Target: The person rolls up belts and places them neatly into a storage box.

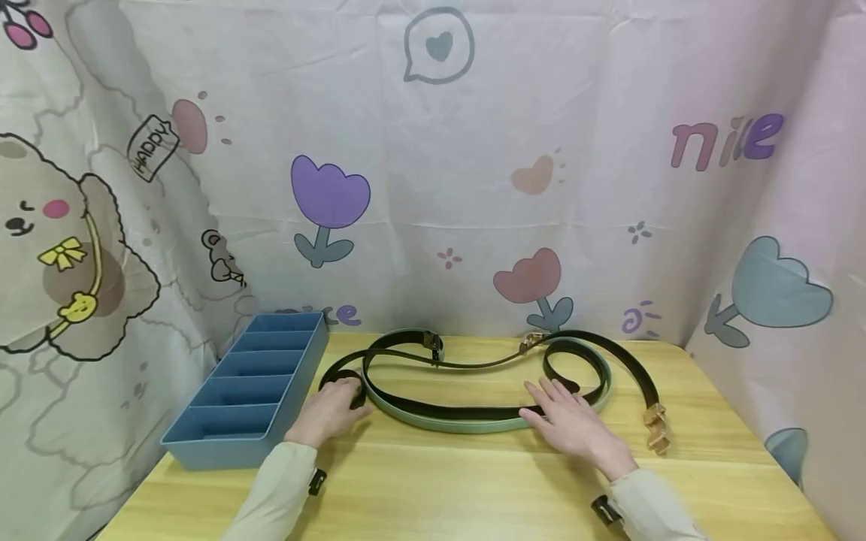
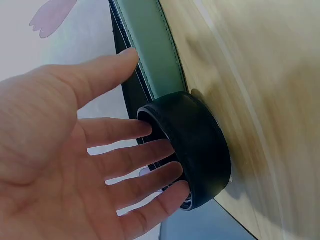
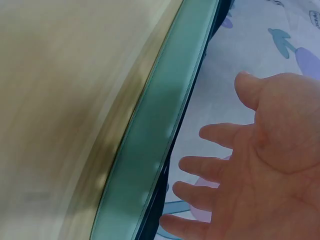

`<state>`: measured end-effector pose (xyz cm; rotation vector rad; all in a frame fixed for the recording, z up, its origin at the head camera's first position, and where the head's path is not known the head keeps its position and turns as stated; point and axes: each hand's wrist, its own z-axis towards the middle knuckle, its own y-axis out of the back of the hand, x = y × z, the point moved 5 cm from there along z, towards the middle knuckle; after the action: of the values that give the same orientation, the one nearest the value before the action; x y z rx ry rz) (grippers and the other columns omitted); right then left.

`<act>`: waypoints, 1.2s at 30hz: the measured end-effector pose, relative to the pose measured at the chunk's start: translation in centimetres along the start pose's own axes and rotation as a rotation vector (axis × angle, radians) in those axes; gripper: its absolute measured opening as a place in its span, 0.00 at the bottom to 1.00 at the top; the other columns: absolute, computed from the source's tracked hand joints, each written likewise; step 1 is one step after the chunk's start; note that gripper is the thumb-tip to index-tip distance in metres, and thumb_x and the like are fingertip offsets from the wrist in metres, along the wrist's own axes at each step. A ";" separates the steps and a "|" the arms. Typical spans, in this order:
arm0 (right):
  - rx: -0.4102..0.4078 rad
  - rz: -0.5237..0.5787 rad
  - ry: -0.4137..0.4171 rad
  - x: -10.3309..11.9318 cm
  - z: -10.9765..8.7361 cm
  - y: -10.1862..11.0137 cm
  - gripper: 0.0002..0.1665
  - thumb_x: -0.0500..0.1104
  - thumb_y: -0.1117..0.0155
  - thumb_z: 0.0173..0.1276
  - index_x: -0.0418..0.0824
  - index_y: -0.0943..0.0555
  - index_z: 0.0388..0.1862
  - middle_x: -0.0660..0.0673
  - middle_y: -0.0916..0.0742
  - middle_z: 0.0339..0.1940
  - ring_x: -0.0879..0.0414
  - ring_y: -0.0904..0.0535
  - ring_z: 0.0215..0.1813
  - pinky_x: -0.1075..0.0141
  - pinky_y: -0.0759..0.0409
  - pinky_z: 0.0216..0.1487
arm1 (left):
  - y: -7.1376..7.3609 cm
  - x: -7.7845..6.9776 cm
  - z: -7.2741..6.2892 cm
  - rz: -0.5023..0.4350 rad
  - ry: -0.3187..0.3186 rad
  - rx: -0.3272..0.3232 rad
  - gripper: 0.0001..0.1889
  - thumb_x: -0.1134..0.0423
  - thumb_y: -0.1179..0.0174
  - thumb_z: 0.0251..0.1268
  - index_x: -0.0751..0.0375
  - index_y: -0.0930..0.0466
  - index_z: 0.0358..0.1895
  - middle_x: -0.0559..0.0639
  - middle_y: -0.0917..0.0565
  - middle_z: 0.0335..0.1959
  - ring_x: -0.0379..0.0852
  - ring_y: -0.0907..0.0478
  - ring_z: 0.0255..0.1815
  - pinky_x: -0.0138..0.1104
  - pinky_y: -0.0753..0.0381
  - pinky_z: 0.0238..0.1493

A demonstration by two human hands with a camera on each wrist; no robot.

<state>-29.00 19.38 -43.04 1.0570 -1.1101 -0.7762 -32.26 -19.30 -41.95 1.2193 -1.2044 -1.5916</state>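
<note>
Belts lie in loose loops on the wooden table, standing on edge. One is a green belt (image 1: 460, 426) with a dark inner side. Behind it a black belt (image 1: 625, 361) curves across to a gold buckle (image 1: 656, 428) on the right. My left hand (image 1: 328, 413) is at the left end of the loops; in the left wrist view its outstretched fingers reach to the rim of a rolled black belt end (image 2: 202, 145), without gripping it. My right hand (image 1: 571, 424) hovers palm down at the green belt's right part, fingers spread and holding nothing.
A blue tray (image 1: 271, 421) with several compartments stands at the table's left side. A dark buckle (image 1: 434, 344) and another metal buckle (image 1: 533, 340) sit near the back edge. A printed curtain (image 1: 433, 165) hangs behind and at both sides.
</note>
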 end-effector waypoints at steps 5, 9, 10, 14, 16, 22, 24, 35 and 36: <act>-0.007 0.010 0.004 0.9 -0.1 -0.3 0.38 0.64 0.56 0.76 0.45 0.36 0.75 0.35 0.37 0.77 0.35 0.46 0.78 0.33 0.49 0.71 | -0.3 0.0 0.4 0.017 -0.017 0.000 0.25 0.51 0.34 0.62 0.66 0.23 0.56 0.59 0.18 0.53 0.59 0.20 0.51 0.52 0.23 0.51; -0.002 0.006 0.016 1.3 -0.1 -0.6 0.36 0.63 0.53 0.75 0.44 0.34 0.74 0.34 0.34 0.75 0.35 0.43 0.77 0.35 0.45 0.71 | -0.2 0.0 0.6 0.015 -0.021 0.006 0.20 0.53 0.34 0.62 0.65 0.21 0.49 0.57 0.17 0.45 0.55 0.19 0.44 0.51 0.22 0.45; 0.006 0.006 0.018 1.3 -0.2 -0.7 0.36 0.62 0.53 0.75 0.44 0.34 0.74 0.34 0.34 0.75 0.35 0.43 0.76 0.35 0.44 0.71 | -0.3 0.1 0.7 0.016 -0.015 0.011 0.18 0.54 0.34 0.62 0.64 0.21 0.46 0.56 0.17 0.44 0.53 0.20 0.42 0.51 0.22 0.43; 0.011 0.007 0.031 1.3 -0.4 -1.1 0.35 0.61 0.50 0.75 0.44 0.32 0.72 0.33 0.32 0.74 0.34 0.41 0.75 0.36 0.43 0.70 | -0.5 0.1 0.8 0.016 -0.003 0.042 0.11 0.56 0.35 0.63 0.59 0.24 0.36 0.54 0.19 0.38 0.48 0.25 0.34 0.47 0.25 0.38; -0.001 0.010 0.039 1.3 -0.5 -1.0 0.34 0.60 0.49 0.75 0.43 0.31 0.72 0.32 0.31 0.73 0.34 0.40 0.75 0.36 0.43 0.70 | -0.7 0.1 0.8 0.016 -0.008 0.049 0.10 0.57 0.35 0.63 0.58 0.25 0.34 0.54 0.19 0.36 0.48 0.26 0.34 0.46 0.26 0.38; -0.041 -0.027 0.089 1.5 -0.8 -0.9 0.32 0.56 0.44 0.73 0.41 0.28 0.69 0.33 0.27 0.69 0.34 0.35 0.72 0.37 0.40 0.69 | -0.9 -0.2 1.0 0.038 -0.090 0.005 0.07 0.64 0.34 0.62 0.58 0.24 0.31 0.54 0.18 0.32 0.51 0.21 0.34 0.46 0.23 0.37; -0.054 -0.035 0.119 1.9 -0.8 -1.0 0.30 0.55 0.42 0.72 0.41 0.26 0.67 0.34 0.24 0.67 0.35 0.32 0.70 0.38 0.38 0.69 | -1.1 -0.1 1.1 0.038 -0.114 -0.014 0.08 0.66 0.34 0.60 0.57 0.25 0.29 0.52 0.19 0.29 0.51 0.21 0.31 0.45 0.24 0.35; -0.028 0.027 0.425 6.5 -0.5 -2.2 0.18 0.48 0.36 0.69 0.44 0.17 0.54 0.51 0.14 0.46 0.63 0.19 0.43 0.65 0.20 0.48 | -0.2 0.6 0.3 -0.072 -0.146 -0.002 0.07 0.72 0.41 0.61 0.56 0.26 0.36 0.49 0.23 0.26 0.46 0.27 0.29 0.41 0.29 0.31; 0.018 0.059 0.439 6.8 -0.4 -2.5 0.17 0.48 0.37 0.69 0.44 0.17 0.54 0.52 0.14 0.44 0.66 0.20 0.41 0.68 0.20 0.45 | 0.1 0.3 0.2 -0.076 -0.151 -0.007 0.06 0.72 0.42 0.62 0.56 0.27 0.36 0.49 0.24 0.25 0.45 0.28 0.27 0.40 0.30 0.30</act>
<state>-26.64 12.56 -43.24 1.1374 -0.7689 -0.4573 -32.52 -19.52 -41.94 1.1696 -1.2581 -1.7686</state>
